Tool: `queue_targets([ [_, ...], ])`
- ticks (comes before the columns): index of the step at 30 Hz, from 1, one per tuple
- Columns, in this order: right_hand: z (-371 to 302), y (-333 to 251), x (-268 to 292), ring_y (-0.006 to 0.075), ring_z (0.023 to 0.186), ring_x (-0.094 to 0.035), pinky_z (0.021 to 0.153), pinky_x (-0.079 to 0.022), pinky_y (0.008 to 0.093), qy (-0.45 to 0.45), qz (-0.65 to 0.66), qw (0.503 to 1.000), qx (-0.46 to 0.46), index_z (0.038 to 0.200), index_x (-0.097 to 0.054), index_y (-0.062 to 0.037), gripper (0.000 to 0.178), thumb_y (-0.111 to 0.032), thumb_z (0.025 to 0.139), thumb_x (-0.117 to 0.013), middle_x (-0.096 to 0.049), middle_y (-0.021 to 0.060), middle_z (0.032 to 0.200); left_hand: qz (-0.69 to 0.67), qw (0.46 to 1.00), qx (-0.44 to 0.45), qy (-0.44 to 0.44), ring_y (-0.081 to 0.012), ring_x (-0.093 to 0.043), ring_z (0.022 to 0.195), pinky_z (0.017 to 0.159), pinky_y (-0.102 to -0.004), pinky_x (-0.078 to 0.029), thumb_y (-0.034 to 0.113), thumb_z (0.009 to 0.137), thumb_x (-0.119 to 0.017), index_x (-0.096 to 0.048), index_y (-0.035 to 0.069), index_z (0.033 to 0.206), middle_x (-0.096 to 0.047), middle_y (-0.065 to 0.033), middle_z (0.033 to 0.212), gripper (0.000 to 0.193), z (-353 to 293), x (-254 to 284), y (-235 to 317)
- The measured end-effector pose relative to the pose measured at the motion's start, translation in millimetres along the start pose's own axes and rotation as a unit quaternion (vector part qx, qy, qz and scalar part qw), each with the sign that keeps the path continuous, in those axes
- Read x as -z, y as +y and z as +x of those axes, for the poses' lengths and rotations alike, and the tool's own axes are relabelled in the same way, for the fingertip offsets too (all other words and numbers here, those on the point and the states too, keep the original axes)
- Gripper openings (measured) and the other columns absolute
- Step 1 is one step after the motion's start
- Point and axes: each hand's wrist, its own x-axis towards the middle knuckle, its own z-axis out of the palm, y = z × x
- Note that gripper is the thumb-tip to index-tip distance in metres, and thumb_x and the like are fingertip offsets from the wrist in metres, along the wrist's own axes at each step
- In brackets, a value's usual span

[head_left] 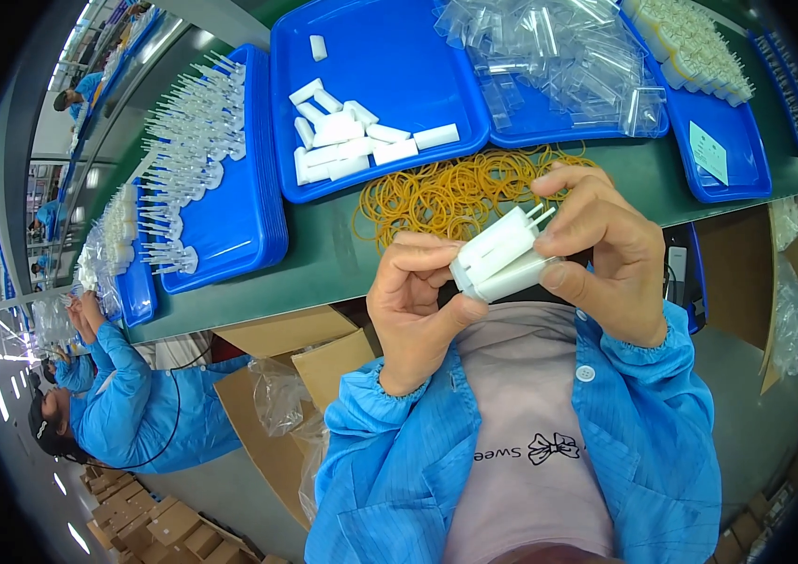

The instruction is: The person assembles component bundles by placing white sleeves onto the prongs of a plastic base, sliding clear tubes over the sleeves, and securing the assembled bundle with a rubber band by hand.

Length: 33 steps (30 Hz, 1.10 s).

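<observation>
A white power plug [497, 246] with two metal prongs is held in front of my chest, tilted with the prongs pointing up and right. Against its lower side lies a white oblong block [519, 276], the two touching side by side. My left hand [418, 310] pinches the left end of the pair between thumb and fingers. With thumb and fingertips, my right hand [610, 249] grips the right end of the block, close to the prongs. Just beyond my hands, a pile of yellow rubber bands [436, 197] lies on the green table [323, 258].
A blue tray [389, 56] holds several white blocks [338, 141]. Left of it, stacked blue trays [262, 188] carry rows of white pronged parts [197, 122]. Clear plastic sleeves [559, 56] fill another tray; more plugs [690, 47] stand far right. A co-worker [145, 404] works at left.
</observation>
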Motion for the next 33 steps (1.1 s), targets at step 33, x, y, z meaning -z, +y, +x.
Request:
queue_targets([
  [33, 77, 98, 16, 0.0353, 0.078, -0.062, 0.065, -0.048, 0.0437, -0.095, -0.526, 0.845, -0.021, 0.109, -0.053, -0.0068, 0.034, -0.022, 0.081, -0.065, -0.063, 0.0148, 0.082, -0.239, 0.948, 0.201, 0.063, -0.0221, -0.055, 0.111, 0.093, -0.034, -0.049, 0.022, 0.088, -0.064, -0.043, 0.006, 0.124, -0.052, -0.0108, 0.124, 0.044, 10, 14, -12],
])
